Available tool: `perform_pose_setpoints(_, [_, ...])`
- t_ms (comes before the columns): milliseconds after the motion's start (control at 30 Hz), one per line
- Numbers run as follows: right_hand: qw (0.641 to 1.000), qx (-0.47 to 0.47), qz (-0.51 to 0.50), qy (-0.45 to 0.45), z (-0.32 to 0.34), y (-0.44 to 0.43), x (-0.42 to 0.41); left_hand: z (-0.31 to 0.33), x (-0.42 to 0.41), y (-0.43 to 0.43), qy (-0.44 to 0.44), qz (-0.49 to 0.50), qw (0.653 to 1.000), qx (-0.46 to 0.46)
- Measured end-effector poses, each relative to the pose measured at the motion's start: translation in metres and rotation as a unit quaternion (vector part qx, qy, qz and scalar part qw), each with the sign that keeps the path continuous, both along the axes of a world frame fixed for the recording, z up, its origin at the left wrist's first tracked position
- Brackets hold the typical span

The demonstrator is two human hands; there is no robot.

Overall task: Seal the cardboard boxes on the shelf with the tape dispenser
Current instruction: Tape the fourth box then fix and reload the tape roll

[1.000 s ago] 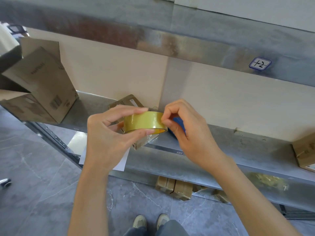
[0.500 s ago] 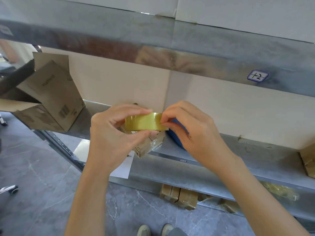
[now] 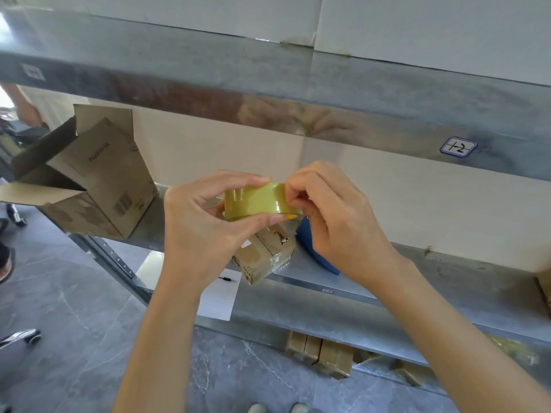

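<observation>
Left hand (image 3: 202,222) grips a yellowish roll of clear tape (image 3: 258,201) in front of the grey metal shelf (image 3: 447,281); right hand (image 3: 337,216) pinches its edge. Behind, a small taped cardboard box (image 3: 265,257); farther left, an open-flapped brown carton (image 3: 92,186).

Tape roll lifts clear of the small box as the right fingers shift onto its band

Both the left hand (image 3: 202,231) and the right hand (image 3: 337,222) carry the tape roll (image 3: 256,201) toward 12 o'clock. The small taped box (image 3: 265,254) it covered a second ago now shows beneath it at 6 o'clock, and the blue object (image 3: 313,248) emerges under the right hand at 5 o'clock. The right fingertips (image 3: 293,193), earlier pinching the roll's rim, now curl onto its outer band at 3 o'clock. The view tips upward: the shoes (image 3: 256,408) slide to the bottom edge.
</observation>
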State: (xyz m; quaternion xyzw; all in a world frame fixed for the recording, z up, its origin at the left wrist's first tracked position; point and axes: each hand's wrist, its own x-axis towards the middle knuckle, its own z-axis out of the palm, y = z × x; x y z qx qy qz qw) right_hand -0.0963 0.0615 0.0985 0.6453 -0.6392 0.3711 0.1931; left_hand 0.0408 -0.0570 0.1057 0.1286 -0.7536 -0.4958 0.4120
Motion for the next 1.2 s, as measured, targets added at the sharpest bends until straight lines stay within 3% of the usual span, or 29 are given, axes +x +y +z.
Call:
perform_pose_setpoints(233, [0.999,0.044,0.022,-0.008,0.009,-0.001,-0.001,0.006,0.002,-0.005,0.012,-0.02,1.0,0.008])
perform_pose_setpoints(467, [0.994,0.046,0.058,-0.08,0.011,0.005,-0.005,0.007,0.003,-0.007,0.003,-0.044,0.999,0.014])
perform_pose_setpoints(600, [0.981,-0.02,0.073,-0.179,0.005,0.01,-0.005,-0.001,0.003,-0.01,0.008,-0.018,1.0,0.014])
perform_pose_setpoints(700, [0.962,-0.053,0.025,-0.268,0.0,0.014,-0.001,-0.007,0.005,-0.01,0.015,0.01,1.0,0.002])
perform_pose_setpoints(800, [0.966,-0.024,-0.024,-0.256,-0.001,0.012,0.006,-0.009,0.006,-0.005,0.026,0.026,0.999,-0.024])
perform_pose_setpoints(1200, [0.978,0.029,-0.043,-0.202,-0.006,-0.002,0.021,-0.02,0.003,0.012,0.0,0.138,0.985,-0.101])
